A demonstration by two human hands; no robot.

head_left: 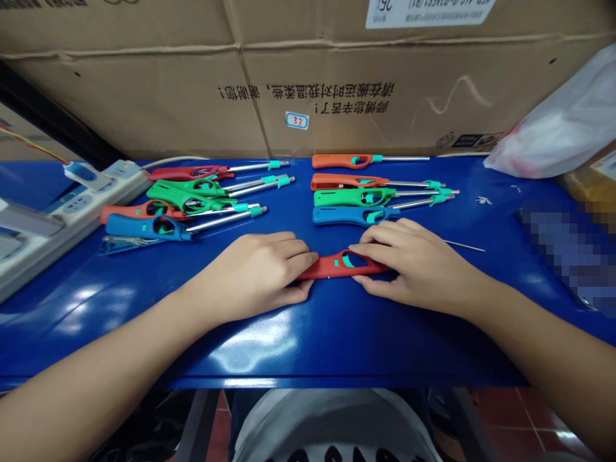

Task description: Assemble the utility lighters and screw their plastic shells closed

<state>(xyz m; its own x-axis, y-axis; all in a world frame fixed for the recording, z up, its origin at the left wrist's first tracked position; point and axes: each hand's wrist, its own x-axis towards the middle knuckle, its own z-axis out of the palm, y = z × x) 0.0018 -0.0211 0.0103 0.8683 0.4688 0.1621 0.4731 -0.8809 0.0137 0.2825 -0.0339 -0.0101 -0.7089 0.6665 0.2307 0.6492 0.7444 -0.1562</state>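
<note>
While it lay flat on the blue table (337, 340), near the front edge and dead centre, the red lighter handle (332, 267) was held at both ends. It had a teal trigger in its cut-out and no metal tube showing. The left hand (260, 273) had its fingers (293, 253) closed over the handle's left end, thumb under. The right hand (421, 263) had its fingers (380, 247) wrapped over the right end, thumb on the near side. Both were gripping the handle and both palms faced down. Just behind the right hand sat a neat row of four lighters (356, 197), orange, orange, green and blue, with tubes pointing right. Couldn't tell whether the blue one touched the knuckles. Behind the left hand was a looser pile of lighters (192, 199), red, green, orange and blue, overlapping, with teal-capped tubes also pointing right. A thin metal rod (464, 246) lay loose on the table right of the right hand. A white power strip (72, 199) sat at the far left edge. A cardboard box (337, 83) stood along the back of the table, and a white plastic bag (563, 128) lay at the back right corner.
</note>
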